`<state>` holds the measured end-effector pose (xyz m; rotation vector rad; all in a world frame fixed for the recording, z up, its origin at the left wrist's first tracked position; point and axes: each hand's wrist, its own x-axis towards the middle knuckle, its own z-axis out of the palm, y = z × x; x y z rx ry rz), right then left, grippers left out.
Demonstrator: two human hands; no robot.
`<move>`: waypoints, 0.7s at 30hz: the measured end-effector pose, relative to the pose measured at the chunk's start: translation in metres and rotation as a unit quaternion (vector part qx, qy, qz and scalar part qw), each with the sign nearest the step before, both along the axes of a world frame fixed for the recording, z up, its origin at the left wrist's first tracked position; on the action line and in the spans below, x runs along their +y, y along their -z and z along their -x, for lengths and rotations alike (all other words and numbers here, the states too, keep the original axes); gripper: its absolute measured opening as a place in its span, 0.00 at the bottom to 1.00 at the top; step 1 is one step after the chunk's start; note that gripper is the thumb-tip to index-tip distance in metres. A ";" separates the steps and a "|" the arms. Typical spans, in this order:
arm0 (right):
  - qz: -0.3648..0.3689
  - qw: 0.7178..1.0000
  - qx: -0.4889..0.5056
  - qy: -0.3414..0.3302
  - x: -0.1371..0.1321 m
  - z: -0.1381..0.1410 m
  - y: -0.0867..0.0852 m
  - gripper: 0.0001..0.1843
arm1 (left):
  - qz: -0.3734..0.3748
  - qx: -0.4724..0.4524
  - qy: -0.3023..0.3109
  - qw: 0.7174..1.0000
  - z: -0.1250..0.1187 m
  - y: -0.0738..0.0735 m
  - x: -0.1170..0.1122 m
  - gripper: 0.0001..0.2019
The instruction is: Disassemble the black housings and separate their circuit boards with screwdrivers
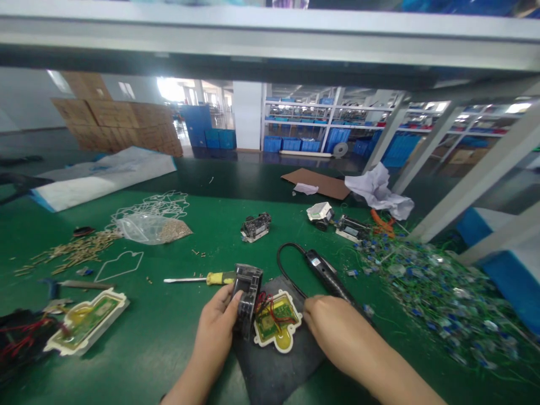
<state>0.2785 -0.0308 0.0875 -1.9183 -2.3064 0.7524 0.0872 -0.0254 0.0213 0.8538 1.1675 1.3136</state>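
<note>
My left hand (219, 320) is closed around a black plastic housing (247, 298), tipped up on its side. Red and dark wires (268, 306) run beside the housing to a white-rimmed casing (291, 346), which contains a green circuit board under yellowish resin. The casing lies on a dark mat (274, 377). My right hand (329, 326) is curled shut against the casing's right edge; its fingertips are hidden, so I cannot tell what they grip. Behind the left hand lies a yellow-handled screwdriver (219, 278). A black electric screwdriver (333, 275) with a looped cord rests behind my right hand.
Another resin-filled casing (90, 323) sits at left, near brass pins (80, 247) and a plastic bag (147, 228). Black modules (256, 226) stand farther back. A heap of green wires and blue parts (442, 292) spreads at right. A shelf beam (270, 39) crosses overhead.
</note>
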 end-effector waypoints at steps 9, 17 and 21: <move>-0.033 0.982 -0.185 0.005 -0.013 -0.020 0.026 0.20 | 0.050 -0.012 0.018 0.999 0.005 0.010 0.004 0.25; -0.114 0.972 -0.206 0.007 -0.039 -0.023 0.048 0.17 | 0.034 0.066 0.039 0.996 0.015 0.014 0.010 0.24; -0.133 0.964 -0.230 0.005 -0.045 -0.023 0.056 0.22 | -0.009 0.115 -0.009 0.993 0.018 0.014 0.009 0.27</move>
